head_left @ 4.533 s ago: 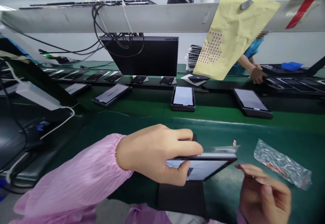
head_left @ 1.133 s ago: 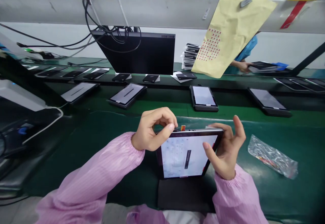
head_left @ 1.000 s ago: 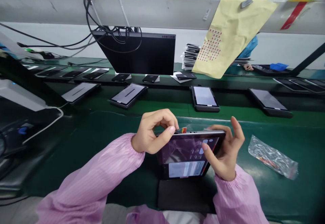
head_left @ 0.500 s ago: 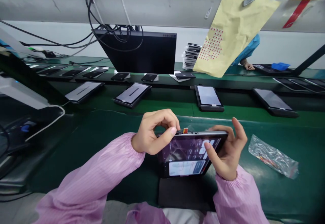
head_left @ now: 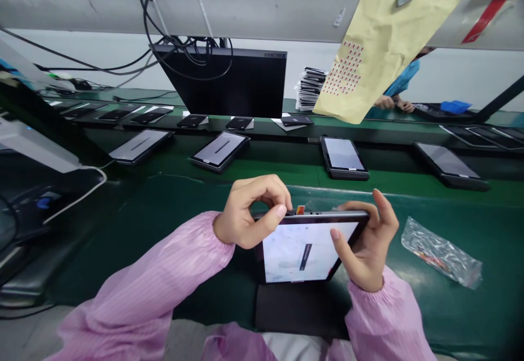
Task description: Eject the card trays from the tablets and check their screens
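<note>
One tablet point(head_left: 297, 257), lit and tilted up, has the right hand point(head_left: 369, 257) gripping its right side and the left hand point(head_left: 239, 216) pinched at its top edge, on what I cannot tell. Powering it up looks done, but an orange-marked tab point(head_left: 301, 210) juts from that edge, so work there seems unfinished. The left hand hides part of the edge; a dark slab point(head_left: 298, 309) lies in front of the tablet, a clear bag point(head_left: 442, 253) right of it, four other tablets point(head_left: 344, 155) beyond.
</note>
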Action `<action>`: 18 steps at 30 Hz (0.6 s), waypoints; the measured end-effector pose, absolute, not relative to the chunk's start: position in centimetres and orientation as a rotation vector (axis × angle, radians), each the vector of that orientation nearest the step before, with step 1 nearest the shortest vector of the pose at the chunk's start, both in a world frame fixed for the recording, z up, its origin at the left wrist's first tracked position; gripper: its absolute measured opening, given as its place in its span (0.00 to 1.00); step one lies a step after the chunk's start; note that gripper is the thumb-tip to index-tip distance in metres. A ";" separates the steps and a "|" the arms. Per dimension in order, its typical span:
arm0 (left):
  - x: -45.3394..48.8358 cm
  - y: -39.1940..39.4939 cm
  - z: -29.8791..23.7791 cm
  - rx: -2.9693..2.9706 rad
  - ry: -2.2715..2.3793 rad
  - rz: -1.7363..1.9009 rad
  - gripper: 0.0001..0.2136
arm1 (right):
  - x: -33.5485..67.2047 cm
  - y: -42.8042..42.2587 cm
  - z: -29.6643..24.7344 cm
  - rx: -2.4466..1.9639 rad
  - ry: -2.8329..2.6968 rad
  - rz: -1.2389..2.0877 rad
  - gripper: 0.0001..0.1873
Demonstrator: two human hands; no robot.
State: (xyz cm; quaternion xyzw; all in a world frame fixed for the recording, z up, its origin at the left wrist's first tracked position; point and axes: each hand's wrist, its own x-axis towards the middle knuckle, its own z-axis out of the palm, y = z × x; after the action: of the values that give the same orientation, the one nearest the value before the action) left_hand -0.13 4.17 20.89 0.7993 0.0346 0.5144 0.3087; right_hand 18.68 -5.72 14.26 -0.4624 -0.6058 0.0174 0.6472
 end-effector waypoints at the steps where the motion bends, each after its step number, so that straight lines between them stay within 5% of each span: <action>1: -0.1 4.2 20.9 2.114 0.091 1.361 0.04 | 18.8 -5.8 14.3 -1.071 -1.392 0.033 0.42; 4: -0.2 4.1 20.8 2.131 0.092 1.375 0.04 | 19.7 -5.9 15.8 -1.077 -1.431 -0.051 0.41; 8: -0.4 3.8 20.8 2.195 0.014 1.390 0.03 | 20.7 -6.1 20.9 -1.039 -1.689 -0.211 0.19; 12: -0.7 3.6 20.9 2.239 0.009 1.448 0.03 | 20.4 -5.3 25.9 -1.046 -2.264 -0.013 0.06; 18: -0.8 3.6 20.6 2.252 0.048 1.463 0.03 | 19.4 -3.3 27.5 -1.193 -2.499 0.296 0.06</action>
State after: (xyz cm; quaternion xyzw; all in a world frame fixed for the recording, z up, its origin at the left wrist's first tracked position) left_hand -0.84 3.64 20.62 0.8168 0.0176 0.5305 0.2260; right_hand 19.43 -3.32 27.54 -0.4215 -0.8831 0.1047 0.1776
